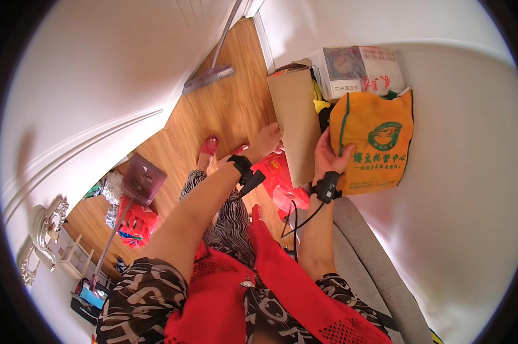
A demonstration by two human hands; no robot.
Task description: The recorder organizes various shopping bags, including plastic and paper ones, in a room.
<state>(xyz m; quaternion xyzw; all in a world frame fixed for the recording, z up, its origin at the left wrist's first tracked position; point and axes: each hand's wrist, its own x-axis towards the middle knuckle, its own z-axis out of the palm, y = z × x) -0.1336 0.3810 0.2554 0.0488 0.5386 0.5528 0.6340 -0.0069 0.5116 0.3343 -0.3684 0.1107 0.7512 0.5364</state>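
A tall cardboard box (294, 129) stands before me on the right. At its left side is my left hand (267, 138), its fingers curled against the cardboard edge and partly hidden. My right hand (329, 155) is between the box and an orange fabric bag (373, 142) with green trim and printed writing. The thumb lies over the bag's left edge, away from the fingers; whether they grip it is unclear. Behind the bag sits a clear plastic bag (362, 71) with printed packages inside. Yellow and black items (321, 103) show in the gap beside the box.
A red plastic bag (280, 180) lies under my left hand, by the box's base. A grey upholstered seat (370, 262) curves along the right wall. To the left are a broom (209, 77), a long-handled dustpan (144, 178) and a red bag (138, 223) on the wood floor (237, 103).
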